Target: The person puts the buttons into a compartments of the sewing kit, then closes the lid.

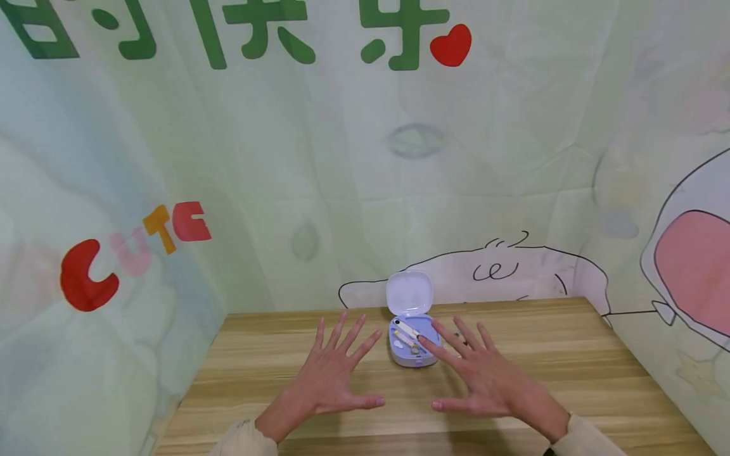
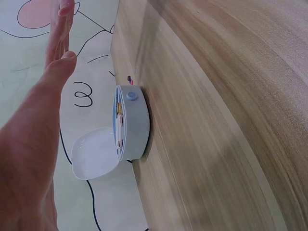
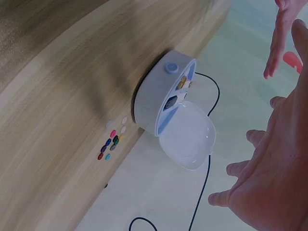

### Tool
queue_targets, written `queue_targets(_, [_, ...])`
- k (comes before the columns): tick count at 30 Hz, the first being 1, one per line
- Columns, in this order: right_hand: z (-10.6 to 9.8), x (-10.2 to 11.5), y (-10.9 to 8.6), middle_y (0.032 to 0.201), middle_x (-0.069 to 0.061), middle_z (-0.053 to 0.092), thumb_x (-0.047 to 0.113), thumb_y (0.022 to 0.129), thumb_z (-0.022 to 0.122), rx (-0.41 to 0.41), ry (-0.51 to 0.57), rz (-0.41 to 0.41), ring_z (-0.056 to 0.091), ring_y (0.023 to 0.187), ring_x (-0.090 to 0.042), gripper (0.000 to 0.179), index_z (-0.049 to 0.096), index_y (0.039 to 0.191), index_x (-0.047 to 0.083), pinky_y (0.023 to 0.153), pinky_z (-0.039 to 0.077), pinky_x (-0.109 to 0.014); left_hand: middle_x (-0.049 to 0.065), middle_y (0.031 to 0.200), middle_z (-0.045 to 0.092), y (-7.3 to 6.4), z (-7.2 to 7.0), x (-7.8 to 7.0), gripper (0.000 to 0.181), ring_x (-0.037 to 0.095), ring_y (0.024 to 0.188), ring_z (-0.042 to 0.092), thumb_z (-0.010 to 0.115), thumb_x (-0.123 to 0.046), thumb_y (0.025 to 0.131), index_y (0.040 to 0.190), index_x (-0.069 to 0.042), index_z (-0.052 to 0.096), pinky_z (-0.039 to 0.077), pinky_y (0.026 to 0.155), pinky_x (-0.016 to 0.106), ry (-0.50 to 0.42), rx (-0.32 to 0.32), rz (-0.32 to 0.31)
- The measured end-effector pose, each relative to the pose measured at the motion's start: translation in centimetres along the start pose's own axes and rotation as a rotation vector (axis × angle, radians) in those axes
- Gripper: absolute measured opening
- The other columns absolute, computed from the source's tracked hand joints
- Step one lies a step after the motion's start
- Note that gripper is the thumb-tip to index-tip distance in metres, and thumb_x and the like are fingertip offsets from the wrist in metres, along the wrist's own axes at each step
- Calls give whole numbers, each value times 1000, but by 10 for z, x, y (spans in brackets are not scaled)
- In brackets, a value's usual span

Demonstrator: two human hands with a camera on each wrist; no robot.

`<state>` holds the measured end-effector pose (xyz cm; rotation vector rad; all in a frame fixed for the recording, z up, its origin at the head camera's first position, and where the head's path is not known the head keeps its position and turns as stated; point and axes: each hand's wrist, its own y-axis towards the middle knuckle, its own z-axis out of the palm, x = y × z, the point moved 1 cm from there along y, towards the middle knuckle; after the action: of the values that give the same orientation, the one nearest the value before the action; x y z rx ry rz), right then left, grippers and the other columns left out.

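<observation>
My left hand is held above the table with its fingers spread straight, holding nothing. Spread the same way, my right hand is also bare of any object. Between and beyond them stands a small pale blue and white case, its white lid raised. White slender tools and some small yellow and white items lie inside; their exact kinds are unclear. In the head view, right-hand fingertips overlap the case's right side. The right wrist view shows several small coloured discs beside the case, mostly hidden by the hand from above.
The wood-grain table ends at the back against a pale green printed cloth. More of this cloth hangs at both sides. The case stands near the table's back edge.
</observation>
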<state>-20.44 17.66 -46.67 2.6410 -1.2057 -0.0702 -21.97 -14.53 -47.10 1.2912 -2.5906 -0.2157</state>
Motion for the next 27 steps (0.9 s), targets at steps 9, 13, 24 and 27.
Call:
queue_targets(9, [4, -3, -3, 172, -3, 17, 78, 85, 63, -52, -1, -13, 18, 153, -47, 98, 26, 165, 35, 114, 22, -79, 10, 172, 16, -1, -1, -1, 110, 45, 155, 10, 41, -97, 78, 166, -33, 24, 11, 118, 77, -9, -14, 4])
queue_targets(13, [3, -6, -4, 172, -4, 18, 75, 84, 66, -67, 13, -13, 20, 152, -49, 99, 24, 165, 36, 113, 22, -79, 10, 172, 16, 0, -1, 0, 111, 44, 156, 10, 41, -97, 78, 166, -33, 23, 10, 119, 76, -17, -15, -1])
queue_targets(24, [-5, -21, -1, 170, -7, 25, 80, 88, 56, -94, 59, 8, 29, 148, -50, 97, 25, 166, 31, 109, 31, -79, 7, 172, 19, 6, -5, 6, 107, 39, 156, 11, 57, -86, 80, 166, -31, 25, 17, 121, 70, -171, -46, -35])
queue_targets(27, [-6, -26, 0, 170, -6, 24, 79, 87, 59, -112, 101, 22, 30, 148, -49, 98, 27, 165, 28, 111, 30, -77, 8, 171, 22, 9, -7, 8, 106, 40, 156, 16, 61, -81, 82, 166, -27, 26, 22, 122, 67, -214, -68, -37])
